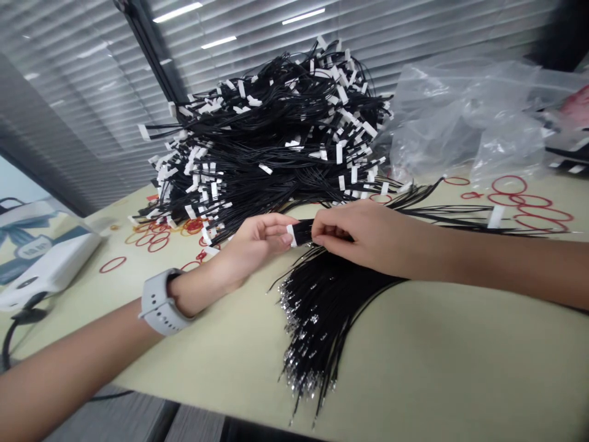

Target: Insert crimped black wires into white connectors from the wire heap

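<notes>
Between the fingertips of my left hand is a white connector with black wires running out of it to the right. My right hand pinches those wires close to the connector, its fingertips partly hidden. Just below both hands, a fanned bundle of loose black wires lies on the table, its shiny metal terminals pointing toward the front edge. More black wires stretch out to the right behind my right forearm, where another white connector shows.
A large heap of black cables with white connectors stands at the back. Red rubber bands lie right, others left. Clear plastic bags sit back right. A white device is at left on the pale table.
</notes>
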`<state>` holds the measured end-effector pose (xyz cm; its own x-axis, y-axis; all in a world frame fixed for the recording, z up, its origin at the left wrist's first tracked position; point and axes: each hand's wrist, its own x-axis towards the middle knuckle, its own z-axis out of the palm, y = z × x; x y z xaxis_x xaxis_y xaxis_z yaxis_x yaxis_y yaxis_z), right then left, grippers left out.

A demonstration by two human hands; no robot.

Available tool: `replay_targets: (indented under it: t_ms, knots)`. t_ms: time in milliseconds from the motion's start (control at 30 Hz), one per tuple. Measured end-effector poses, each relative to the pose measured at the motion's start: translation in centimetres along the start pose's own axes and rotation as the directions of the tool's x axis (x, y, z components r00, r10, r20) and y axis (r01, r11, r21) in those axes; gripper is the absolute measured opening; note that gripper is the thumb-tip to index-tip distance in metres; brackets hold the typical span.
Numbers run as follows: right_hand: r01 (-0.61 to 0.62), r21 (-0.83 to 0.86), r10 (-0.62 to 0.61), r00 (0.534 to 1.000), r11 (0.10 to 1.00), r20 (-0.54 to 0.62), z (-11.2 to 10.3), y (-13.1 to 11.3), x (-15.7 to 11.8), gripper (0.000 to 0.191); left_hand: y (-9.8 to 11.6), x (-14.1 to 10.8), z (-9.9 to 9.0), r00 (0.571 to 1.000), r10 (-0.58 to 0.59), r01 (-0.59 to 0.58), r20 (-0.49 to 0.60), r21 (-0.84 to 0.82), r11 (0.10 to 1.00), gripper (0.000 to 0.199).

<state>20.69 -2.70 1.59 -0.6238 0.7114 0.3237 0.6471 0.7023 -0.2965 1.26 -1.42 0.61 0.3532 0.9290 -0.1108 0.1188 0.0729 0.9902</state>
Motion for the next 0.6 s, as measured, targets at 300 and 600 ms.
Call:
replay_targets:
  t_ms: [300, 600]
  knots:
    - [-0.043, -0.13, 0.035, 0.997, 0.991, -0.063, 0.51, 0.55, -0.03, 0.018, 0.26, -0.08, 0.14, 1.0, -0.027, 0.027, -0.009, -0.061, 0.998, 0.018]
    - [-0.059, -0.129, 0.058, 0.998, 0.99, -0.009, 0.75, 0.07, 0.09, 0.021, 0.14, -0.19, 0.15, 1.0, 0.001, -0.001, 0.001, 0.009, 1.0, 0.02]
